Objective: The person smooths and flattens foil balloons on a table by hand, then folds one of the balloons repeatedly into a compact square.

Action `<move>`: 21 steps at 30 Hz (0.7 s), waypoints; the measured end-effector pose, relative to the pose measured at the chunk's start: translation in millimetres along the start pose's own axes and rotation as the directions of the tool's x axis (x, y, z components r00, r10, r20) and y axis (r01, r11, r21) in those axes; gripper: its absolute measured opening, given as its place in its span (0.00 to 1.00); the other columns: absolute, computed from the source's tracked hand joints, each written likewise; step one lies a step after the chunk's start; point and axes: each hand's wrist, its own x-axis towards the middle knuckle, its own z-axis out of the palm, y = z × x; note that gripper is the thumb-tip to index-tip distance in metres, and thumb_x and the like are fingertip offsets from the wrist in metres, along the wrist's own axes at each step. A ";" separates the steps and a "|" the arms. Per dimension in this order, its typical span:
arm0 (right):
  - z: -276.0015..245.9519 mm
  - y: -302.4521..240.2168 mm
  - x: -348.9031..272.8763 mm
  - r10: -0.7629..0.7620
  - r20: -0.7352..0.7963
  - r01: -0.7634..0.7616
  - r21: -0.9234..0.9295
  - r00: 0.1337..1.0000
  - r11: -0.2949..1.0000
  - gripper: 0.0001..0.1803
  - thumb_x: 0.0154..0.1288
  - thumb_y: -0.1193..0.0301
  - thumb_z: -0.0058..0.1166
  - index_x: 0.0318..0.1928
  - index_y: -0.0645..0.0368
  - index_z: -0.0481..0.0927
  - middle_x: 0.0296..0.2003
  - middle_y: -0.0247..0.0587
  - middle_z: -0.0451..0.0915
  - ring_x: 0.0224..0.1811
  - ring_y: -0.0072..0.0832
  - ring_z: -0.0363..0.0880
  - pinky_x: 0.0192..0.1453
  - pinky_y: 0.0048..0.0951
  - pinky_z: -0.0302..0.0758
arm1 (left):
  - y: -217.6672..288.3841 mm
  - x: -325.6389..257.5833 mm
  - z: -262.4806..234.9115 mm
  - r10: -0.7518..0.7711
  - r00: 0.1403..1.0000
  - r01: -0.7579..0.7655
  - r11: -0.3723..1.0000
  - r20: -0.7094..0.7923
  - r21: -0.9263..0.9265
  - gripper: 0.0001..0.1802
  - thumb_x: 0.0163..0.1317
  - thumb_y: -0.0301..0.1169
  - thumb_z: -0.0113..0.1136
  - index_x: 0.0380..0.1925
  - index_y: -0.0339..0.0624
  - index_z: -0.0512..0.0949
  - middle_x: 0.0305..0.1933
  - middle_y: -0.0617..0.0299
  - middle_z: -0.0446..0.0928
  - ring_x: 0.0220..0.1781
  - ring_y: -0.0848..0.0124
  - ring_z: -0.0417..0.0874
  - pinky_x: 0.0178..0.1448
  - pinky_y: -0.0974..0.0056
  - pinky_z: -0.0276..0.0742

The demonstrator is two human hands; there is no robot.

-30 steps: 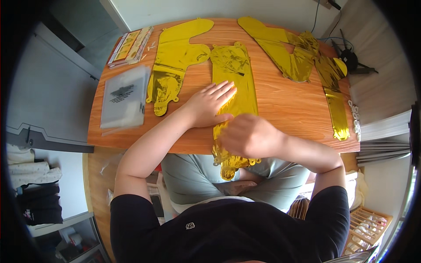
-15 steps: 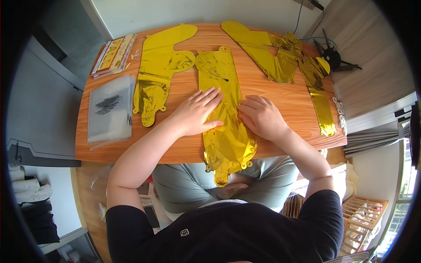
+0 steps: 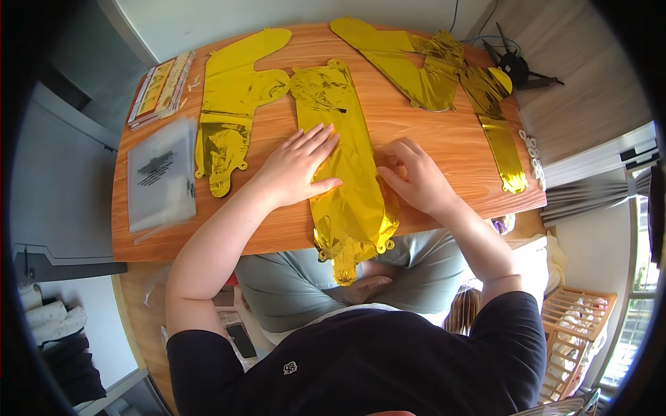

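Foil [image 3: 352, 149] (gold), long axis front-to-back, tab [image 3: 345, 272] toward lap [image 3: 409, 274]

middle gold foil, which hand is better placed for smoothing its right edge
Likely the right hand, at the right edge of the middle gold foil; the left hand lies on its left side.

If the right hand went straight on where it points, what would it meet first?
The right hand would probably meet the middle gold foil piece first, just to its left; whether they touch now is unclear.
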 end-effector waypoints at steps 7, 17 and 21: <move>1.1 -22.3 -20.6 0.308 0.118 -0.321 0.115 0.944 0.940 0.19 0.65 0.74 0.70 0.53 0.64 0.79 0.36 0.39 0.81 0.33 0.20 0.81 0.40 0.23 0.78 | 0.4 -4.3 2.4 -0.021 1.000 0.021 1.000 -0.009 -0.004 0.50 0.70 0.61 0.58 0.80 0.39 0.58 0.85 0.47 0.55 0.87 0.53 0.53 0.87 0.48 0.51; 11.7 -13.0 -28.5 0.292 0.170 -0.337 0.541 0.941 0.770 0.29 0.67 0.78 0.67 0.67 0.64 0.73 0.46 0.35 0.79 0.44 0.18 0.76 0.47 0.20 0.76 | -0.9 -2.0 2.6 -0.023 1.000 0.023 0.999 0.001 -0.031 0.51 0.70 0.60 0.59 0.81 0.40 0.55 0.86 0.50 0.53 0.87 0.54 0.52 0.88 0.49 0.49; 3.9 -7.6 -32.5 0.270 0.238 -0.358 0.527 0.933 0.771 0.29 0.70 0.80 0.64 0.69 0.63 0.71 0.44 0.33 0.78 0.45 0.18 0.75 0.51 0.22 0.75 | 0.5 -2.5 1.2 -0.033 0.999 0.033 0.999 0.008 -0.013 0.51 0.70 0.61 0.59 0.81 0.40 0.55 0.86 0.50 0.53 0.87 0.55 0.52 0.88 0.49 0.49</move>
